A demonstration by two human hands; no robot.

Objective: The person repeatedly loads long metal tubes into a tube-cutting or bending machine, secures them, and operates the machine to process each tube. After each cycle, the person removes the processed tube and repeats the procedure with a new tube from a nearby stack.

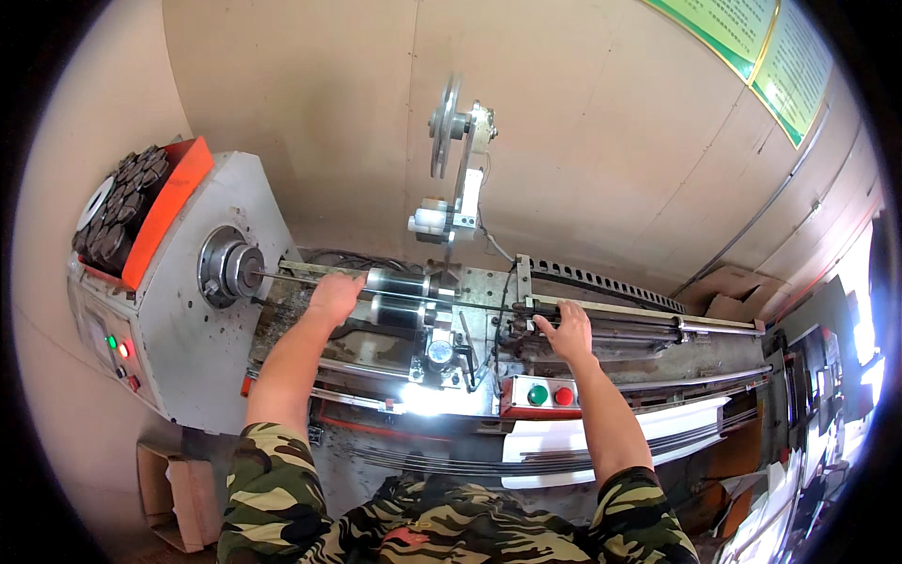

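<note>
A long thin metal rod [291,278] runs from the round chuck [243,270] of a grey lathe-like machine [211,357] toward the right, past two dark shiny cylinders [397,311]. My left hand [336,298] is closed round the rod between the chuck and these cylinders. Farther right, my right hand [568,332] rests over the dark carriage mechanism [526,326], its thumb and fingers apart. Beneath its palm, the contact is partly hidden. A round dial gauge [440,352] sits between my hands, in front of the cylinders.
An orange tray [175,211] of dark pieces tops the machine at left. A spool wheel [445,127] stands behind the bed. Near me are a box with green and red buttons [537,397], a bright lamp [425,399] and several rods [451,462]. A cardboard box [178,498] lies lower left.
</note>
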